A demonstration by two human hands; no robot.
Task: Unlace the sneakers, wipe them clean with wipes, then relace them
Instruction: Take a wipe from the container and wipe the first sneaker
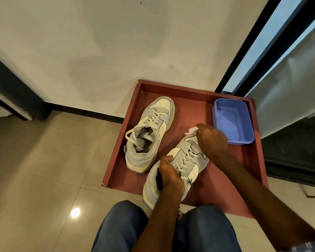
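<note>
Low centre of the frame: denim-covered knees, folded over glossy beige floor tile. Just above, left hand curled round the collar and tongue of the nearer sneaker, heel lifted past the front lip of the red tray, toe pointing up-right. Further on, right hand closed on a crumpled white wipe, pressed to the toe cap. Laces threaded on both shoes, so wiping over eyelets likely to miss grime beneath; likely also to snag the soft, fibrous wipe and shred it on the woven cord. Grip on padded collar alone could let the shoe twist under pressure. Beyond, second sneaker flat on the tray, grey suede-like panels, cream rubber sole, loose lace loop. Right of centre, blue plastic tub, rectangular, smooth; possibly holding water, easily knocked by the wiping forearm.
</note>
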